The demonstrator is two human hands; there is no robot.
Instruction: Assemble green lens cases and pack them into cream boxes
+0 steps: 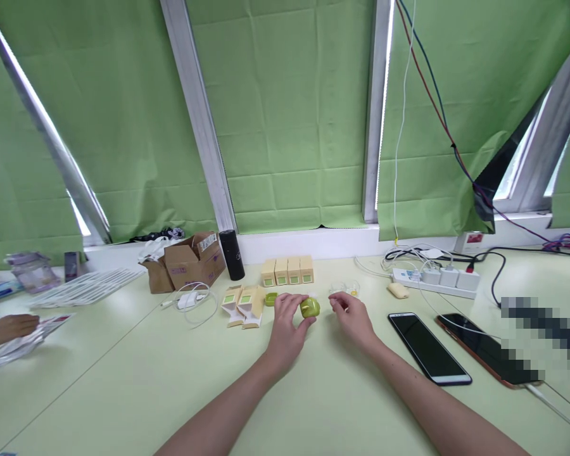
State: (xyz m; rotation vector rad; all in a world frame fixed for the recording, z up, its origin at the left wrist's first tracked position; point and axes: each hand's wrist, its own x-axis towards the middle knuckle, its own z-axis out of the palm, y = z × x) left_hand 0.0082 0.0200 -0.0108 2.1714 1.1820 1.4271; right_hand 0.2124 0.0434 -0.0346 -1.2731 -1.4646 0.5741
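Observation:
My left hand [287, 329] holds a small rounded green case [310, 308] between thumb and fingers, just above the table. To its right, my right hand [350, 315] has its thumb and index finger pressed together; whatever they hold, if anything, is too small to name. Another green item [270, 299] lies behind my left hand. Two opened small cartons [243, 306] are left of it. Several closed little boxes [287, 271] stand in a row at the back. Clear plastic pieces [351, 289] sit behind my right hand.
Two phones [429, 348] and a power strip [434, 282] with cables are on the right. A cardboard box [194, 259], a black cylinder [232, 255] and a white charger [189, 300] stand or lie left. At far left, another person's hand [12, 329] touches plastic packets [16, 348].

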